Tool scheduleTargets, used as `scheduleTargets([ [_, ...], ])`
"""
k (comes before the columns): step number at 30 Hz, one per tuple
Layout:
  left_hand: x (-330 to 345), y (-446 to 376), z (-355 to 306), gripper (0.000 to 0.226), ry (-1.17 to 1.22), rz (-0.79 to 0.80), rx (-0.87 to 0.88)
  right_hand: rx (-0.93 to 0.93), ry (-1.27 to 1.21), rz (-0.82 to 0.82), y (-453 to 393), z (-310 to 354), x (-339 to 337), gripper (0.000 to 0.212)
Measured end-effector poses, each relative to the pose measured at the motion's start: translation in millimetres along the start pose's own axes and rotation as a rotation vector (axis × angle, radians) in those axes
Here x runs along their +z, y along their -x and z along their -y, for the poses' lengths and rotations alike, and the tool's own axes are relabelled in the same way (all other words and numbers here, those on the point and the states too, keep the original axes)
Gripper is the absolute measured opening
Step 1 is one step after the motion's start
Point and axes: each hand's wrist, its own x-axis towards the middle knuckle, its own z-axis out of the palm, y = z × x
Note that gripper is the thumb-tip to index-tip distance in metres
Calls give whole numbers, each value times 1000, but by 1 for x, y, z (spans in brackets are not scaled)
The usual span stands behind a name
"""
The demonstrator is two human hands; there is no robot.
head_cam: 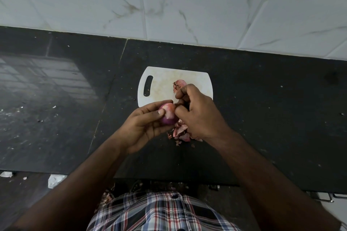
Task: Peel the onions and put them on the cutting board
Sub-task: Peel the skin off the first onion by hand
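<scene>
Onion [168, 116], half peeled, sits gripped in the left hand [144, 127] while the right hand [199, 116] pinches its skin, and could slip off the counter [281, 118] edge if tugged hard

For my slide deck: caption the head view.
Left hand holds a red onion while the right hand peels it beside a white cutting board.

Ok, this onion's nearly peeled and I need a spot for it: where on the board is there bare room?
The cutting board is bare between the handle slot and the onion already lying on it, and along its far edge. The near right corner is crowded: the right hand hangs over it, and the peel pile lies just off the near edge.
</scene>
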Motion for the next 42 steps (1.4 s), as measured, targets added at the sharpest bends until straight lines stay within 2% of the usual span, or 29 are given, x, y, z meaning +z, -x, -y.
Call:
scheduleTargets([
  [6, -2, 0, -1, 45, 114, -8, -75, 86, -324, 37, -5, -12, -8, 29],
  [8, -2, 0, 0, 44, 106, -19, -76, 70, -317, 62, -2, -14, -7, 33],
  [10, 0, 0, 1, 48, 89, -23, -63, 57, -281, 18, -1, -15, -4, 33],
  [14, 1, -1, 5, 81, 1, -31, -6, 41, -269, -57, -1, -15, 3, 29],
  [21, 5, 0, 2, 80, -58, -33, 2, 14, -191, -82, -3, -15, 0, 25],
  [23, 5, 1, 2, 77, -49, -50, -2, 11, -182, -93, -4, -15, -1, 23],
  [25, 5, 2, 1, 62, -59, -57, -18, 9, -195, -96, -4, -15, 0, 23],
  [28, 4, 1, 0, 48, -33, -44, -37, 39, -340, -38, -4, -15, 0, 27],
  [30, 4, 2, -1, 49, -22, -47, -32, 35, -342, -17, -5, -17, 0, 32],
  [33, 7, 0, 2, 65, -87, -66, 16, 40, -301, -62, -5, -18, 2, 32],
  [37, 8, -2, 4, 48, -164, -141, 35, 48, -305, -53, -4, -17, 3, 33],
  [42, 6, 0, 2, 37, -139, -98, 4, 8, -210, -68, -5, -16, -1, 32],
])
